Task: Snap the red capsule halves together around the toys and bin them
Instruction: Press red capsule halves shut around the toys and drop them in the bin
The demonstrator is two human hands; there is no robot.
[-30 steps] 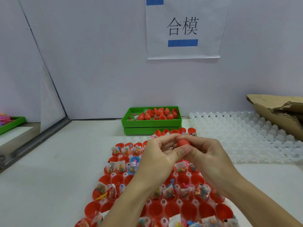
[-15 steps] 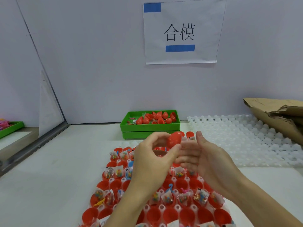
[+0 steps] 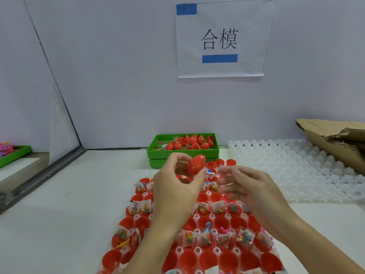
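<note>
Capsule (image 3: 196,166) between curled left fingers (image 3: 174,161)

A paper sign (image 3: 224,38) with two black characters and blue tape strips hangs on the pale wall (image 3: 118,66). Torn cardboard (image 3: 333,139) lies at the right, over an empty white plastic grid tray (image 3: 296,171) on the white surface (image 3: 69,214).

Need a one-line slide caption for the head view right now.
Left hand pinches a closed red capsule above the filled tray, right hand open beside it, green bin behind.
</note>
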